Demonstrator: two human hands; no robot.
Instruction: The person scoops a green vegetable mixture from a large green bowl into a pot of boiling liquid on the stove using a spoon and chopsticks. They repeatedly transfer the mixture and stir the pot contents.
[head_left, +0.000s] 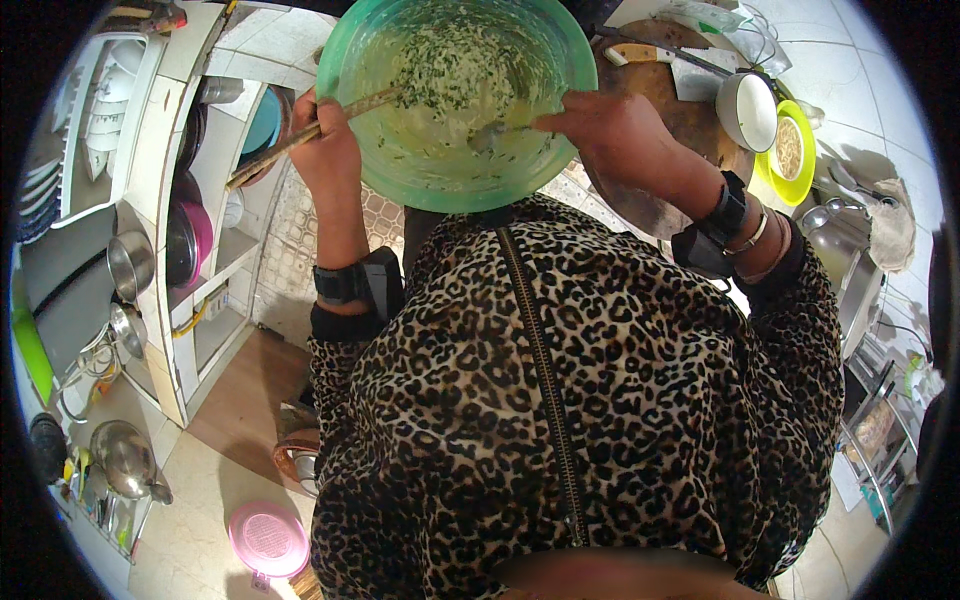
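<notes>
A large green plastic bowl (472, 196) is in front of my chest at the top of the view. Inside it lies a pale, wet mixture with chopped green herbs (457, 67), some of it smeared up the walls. My left hand (327, 142) is at the bowl's left rim and grips a wooden stick (274, 156), whose far end reaches over the mixture. In my right hand (619, 131), at the right rim, is a metal spoon (487, 138) with its bowl dipped in the mixture. Whether the left fingers also hold the rim is unclear.
Right of the bowl, a round wooden board (637, 172) carries a cleaver (701, 73). A white bowl (746, 112) and a lime-green dish (804, 187) stand beyond it. Tiled shelves (169, 150) with pans are at left; a pink lid (268, 538) lies lower left.
</notes>
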